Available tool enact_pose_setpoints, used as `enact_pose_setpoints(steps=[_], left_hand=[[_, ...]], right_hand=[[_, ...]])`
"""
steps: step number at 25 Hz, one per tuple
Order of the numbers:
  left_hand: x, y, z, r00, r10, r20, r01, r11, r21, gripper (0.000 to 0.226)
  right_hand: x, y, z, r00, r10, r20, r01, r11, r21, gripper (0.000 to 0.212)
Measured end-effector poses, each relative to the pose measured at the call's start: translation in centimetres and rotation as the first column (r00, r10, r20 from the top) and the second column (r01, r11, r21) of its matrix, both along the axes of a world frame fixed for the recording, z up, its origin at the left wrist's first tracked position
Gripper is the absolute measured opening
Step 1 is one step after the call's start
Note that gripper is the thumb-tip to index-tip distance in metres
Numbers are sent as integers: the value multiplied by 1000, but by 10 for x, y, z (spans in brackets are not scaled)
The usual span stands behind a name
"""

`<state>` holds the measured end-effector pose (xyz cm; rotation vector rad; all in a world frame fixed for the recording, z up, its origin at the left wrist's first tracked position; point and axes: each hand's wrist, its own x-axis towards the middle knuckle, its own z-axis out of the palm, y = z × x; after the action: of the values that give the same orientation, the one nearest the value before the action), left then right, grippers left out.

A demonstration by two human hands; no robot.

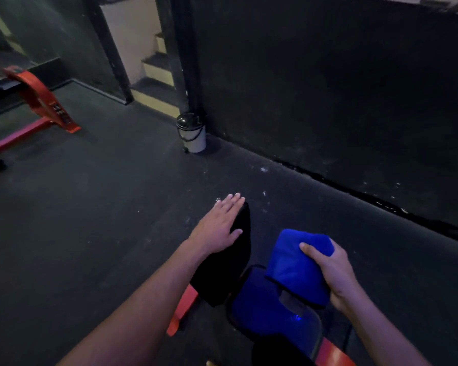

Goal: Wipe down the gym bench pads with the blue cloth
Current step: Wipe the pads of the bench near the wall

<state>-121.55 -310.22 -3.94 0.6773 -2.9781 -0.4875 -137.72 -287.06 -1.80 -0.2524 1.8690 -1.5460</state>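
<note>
Blue cloth (296, 268) (folded) gripped by right hand (333, 273) | left hand (220, 225) flat on black pad (228, 273), long axis pointing away

Dark rubber floor (103, 207) fills the view and meets a dark wall along a line from 12 to 3 o'clock. Standing directly on it are a small white lidded bin (192, 133) at 12 o'clock against the wall, a red-framed bench (35, 101) at 10 o'clock, and, at 6 o'clock, a second bench on a red frame (181, 310). This bench carries a raised black pad (228, 268), with a left hand (220, 225) flat on its upper end, and a lower seat pad (265, 313) tinted blue.
</note>
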Motion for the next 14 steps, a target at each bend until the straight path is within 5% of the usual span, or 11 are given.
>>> enact_pose_setpoints(steps=[4, 8, 14], left_hand=[[-28, -21, -5, 996, -52, 75, 52, 999, 5, 83], [-31, -28, -19, 996, 81, 39, -87, 979, 186, 74], [-30, -27, -35, 989, 148, 23, -150, 983, 105, 63]], right_hand=[[-3, -1, -9, 999, -29, -27, 29, 1000, 5, 19], [-23, -26, -27, 995, -87, -46, 88, 996, 22, 18], [-82, -82, -101, 997, -77, 15, 74, 988, 135, 14]])
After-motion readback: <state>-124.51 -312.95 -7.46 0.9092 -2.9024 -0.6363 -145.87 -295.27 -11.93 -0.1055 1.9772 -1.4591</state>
